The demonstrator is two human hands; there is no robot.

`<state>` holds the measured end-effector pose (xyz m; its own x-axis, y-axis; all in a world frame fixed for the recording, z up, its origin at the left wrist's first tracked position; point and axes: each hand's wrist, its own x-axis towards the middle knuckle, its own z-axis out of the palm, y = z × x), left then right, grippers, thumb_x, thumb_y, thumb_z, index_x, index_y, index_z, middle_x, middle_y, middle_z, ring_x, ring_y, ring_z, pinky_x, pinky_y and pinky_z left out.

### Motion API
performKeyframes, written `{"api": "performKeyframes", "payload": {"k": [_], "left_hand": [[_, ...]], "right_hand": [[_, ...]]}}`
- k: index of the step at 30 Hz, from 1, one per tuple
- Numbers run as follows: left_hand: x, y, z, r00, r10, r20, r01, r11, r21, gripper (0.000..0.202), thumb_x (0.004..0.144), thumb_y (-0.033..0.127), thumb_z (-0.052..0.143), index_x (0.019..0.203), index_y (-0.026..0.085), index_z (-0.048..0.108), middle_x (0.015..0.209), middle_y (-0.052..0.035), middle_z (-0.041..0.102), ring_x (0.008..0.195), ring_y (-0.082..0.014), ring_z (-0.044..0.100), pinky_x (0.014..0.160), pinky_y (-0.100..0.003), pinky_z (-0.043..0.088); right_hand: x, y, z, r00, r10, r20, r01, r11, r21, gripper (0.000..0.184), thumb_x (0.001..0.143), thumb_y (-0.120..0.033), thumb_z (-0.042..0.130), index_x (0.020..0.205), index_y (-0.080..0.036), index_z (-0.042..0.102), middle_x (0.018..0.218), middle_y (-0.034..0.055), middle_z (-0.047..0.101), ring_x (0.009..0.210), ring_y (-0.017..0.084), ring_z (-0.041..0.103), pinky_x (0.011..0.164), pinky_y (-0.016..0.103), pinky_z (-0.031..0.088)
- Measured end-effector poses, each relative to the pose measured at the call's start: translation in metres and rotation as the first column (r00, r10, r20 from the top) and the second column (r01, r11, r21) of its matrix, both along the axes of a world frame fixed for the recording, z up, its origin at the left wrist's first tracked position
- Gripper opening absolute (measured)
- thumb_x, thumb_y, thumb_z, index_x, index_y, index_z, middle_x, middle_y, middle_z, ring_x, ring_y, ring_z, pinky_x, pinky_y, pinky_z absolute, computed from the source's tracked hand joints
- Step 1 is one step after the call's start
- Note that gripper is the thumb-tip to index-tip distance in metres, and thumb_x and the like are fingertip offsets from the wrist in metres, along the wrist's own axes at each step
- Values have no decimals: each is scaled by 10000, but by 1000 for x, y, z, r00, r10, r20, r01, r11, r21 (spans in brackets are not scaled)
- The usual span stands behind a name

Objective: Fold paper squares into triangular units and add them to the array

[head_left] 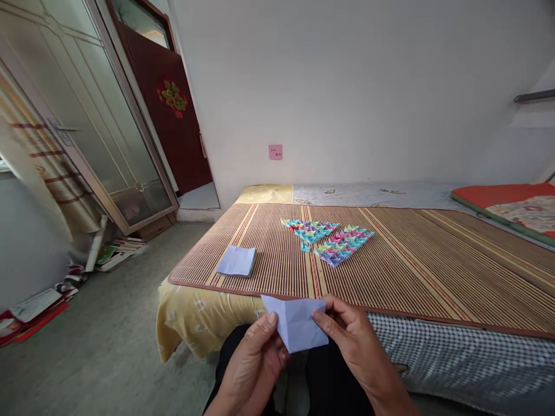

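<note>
A pale lilac sheet of folding paper [301, 326] with creases across it is held up over my lap, just in front of the bed's edge. My left hand [255, 352] pinches its left side, thumb on the front face and fingers behind. On the right side, my right hand [349, 332] grips the paper between thumb and fingers. Beyond my hands, a stack of similar paper squares [236, 261] lies on the mat to the left. Two groups of colourful folded paper pieces [311, 230] rest farther back, the nearer one [344, 245] to the right. A small turquoise piece [306, 247] lies beside them.
A striped bamboo mat [403, 260] covers the bed, over a yellow and checked sheet [199, 320]. At the far right is a folded red quilt [489, 199]. A pink note [275, 152] is stuck on the wall. Books [119, 254] lie on the floor at left.
</note>
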<state>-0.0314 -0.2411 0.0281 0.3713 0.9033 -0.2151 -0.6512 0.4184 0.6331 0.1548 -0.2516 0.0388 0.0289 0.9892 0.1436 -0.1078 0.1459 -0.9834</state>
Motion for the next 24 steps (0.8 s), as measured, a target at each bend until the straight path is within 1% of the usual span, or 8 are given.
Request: {"api": "performKeyframes", "payload": {"k": [4,7,9,12,14,17,20,24], "left_hand": [[-2,-1,-4,991,-123,49,125,991,-39,312,787,307,916,1021,134,804,973,-92,759,834,-171,663,654,-248,508],[-6,-4,-1,972,-230,47,232,972,-40,377,779,301,919,1111,167,798,1179,-119,760,1076,-257,696,849,-357,571],[-6,-7,3,951,-304,54,307,950,-53,421,752,314,938,1123,178,794,1228,-126,752,1155,-305,696,908,-412,571],[-3,-10,5,933,-355,55,359,931,-67,346,736,287,952,1014,157,792,1131,-119,767,1061,-252,730,850,-320,559],[0,-12,4,954,-300,19,300,953,-25,280,718,260,964,863,141,756,972,-81,758,861,-157,714,742,-231,518],[5,-12,-2,990,-57,-129,74,989,130,325,698,275,974,795,155,688,753,1,676,654,-91,590,633,-196,456],[6,-9,-6,943,224,-245,-147,944,295,377,706,320,965,876,181,659,750,17,685,650,-107,583,618,-203,464],[6,-8,-2,889,355,-291,-234,896,377,464,728,326,946,1057,203,642,897,-35,764,751,-163,669,692,-246,526]], "right_hand": [[3,0,7,998,54,13,-55,997,52,325,904,-510,767,830,-198,709,766,1,612,720,162,555,681,261,476],[3,0,11,995,79,60,-87,985,152,244,959,-438,721,858,-215,726,867,22,648,827,186,611,771,280,507],[3,-1,11,991,98,88,-114,973,202,202,976,-404,704,882,-228,738,980,45,682,935,210,651,850,308,524],[3,-3,9,985,128,119,-151,967,203,179,981,-403,701,927,-242,758,1136,73,706,1080,248,675,969,370,524],[2,-3,7,984,136,117,-156,969,191,191,973,-431,714,962,-249,769,1219,85,709,1170,270,664,1043,406,500],[-1,-3,4,996,87,34,-91,984,150,299,959,-479,730,1176,-274,748,1323,101,702,1258,285,643,1102,431,470],[-6,-5,3,998,17,-60,-13,998,59,402,996,-531,664,1288,-257,695,1232,108,743,1168,274,693,1030,411,518],[-18,-9,1,989,139,-53,-138,990,13,414,985,-561,661,1158,-195,745,1079,107,773,982,271,725,886,379,561]]}}
